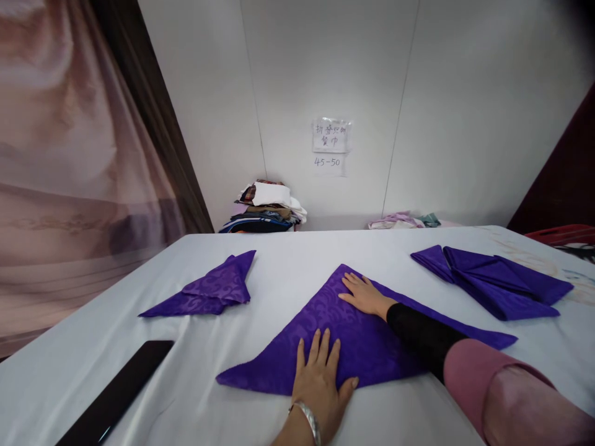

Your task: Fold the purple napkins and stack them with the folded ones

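A purple patterned cloth [288, 341] lies as a wide triangle on the white-covered table [209, 384], its peak pointing away from me. Spread flat across its near edge is my left hand [318, 378], with a silver bangle at the wrist. My right hand [365, 294] rests near the peak, palm down with fingers apart; its forearm, in a black and pink sleeve, crosses the cloth's right part and hides some of it.
Folded purple cloths lie at the left [214, 288] and the right [502, 279]. A dark flat object [121, 390] is at the near left. Stacked clothes [269, 207] stand beyond the far edge, below a paper sign [331, 136] on the wall.
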Tool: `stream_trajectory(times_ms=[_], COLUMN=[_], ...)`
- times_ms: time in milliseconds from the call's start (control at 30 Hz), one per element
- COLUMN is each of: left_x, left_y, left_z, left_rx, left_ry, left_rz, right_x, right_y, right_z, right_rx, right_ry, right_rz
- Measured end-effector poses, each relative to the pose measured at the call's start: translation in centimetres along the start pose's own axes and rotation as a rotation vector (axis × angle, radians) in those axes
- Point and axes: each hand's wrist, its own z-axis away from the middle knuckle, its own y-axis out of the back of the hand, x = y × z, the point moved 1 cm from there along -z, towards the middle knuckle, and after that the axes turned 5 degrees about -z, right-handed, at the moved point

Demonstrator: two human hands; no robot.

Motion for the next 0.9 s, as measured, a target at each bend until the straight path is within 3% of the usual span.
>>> stream_trajectory(times_ms=[300, 567, 700, 900], left_x=[-0.3, -0.4, -0.3, -0.3], left_y=[-0.1, -0.3, -0.3, -0.4], left_z=[-0.3, -0.2, 0.0, -0.2], left_rx=[-0.065, -0.069, -0.038, -0.002], left_ry=[-0.002, 0.002, -0.006, 0.007], left_rz=[0.030, 0.034, 0.008, -0.026], right_x=[0.2, 1.1, -0.2, -1.1], right_y=[-0.7, 0.0, 0.2, -0.6], right_z=[-3.0, -4.0, -1.8, 4.5], right_rx=[0.007, 0.027, 0.030, -0.028], right_ry=[0.023, -0.015, -0.010, 0.119], right_rz=[-0.006, -0.010, -0.019, -0.076])
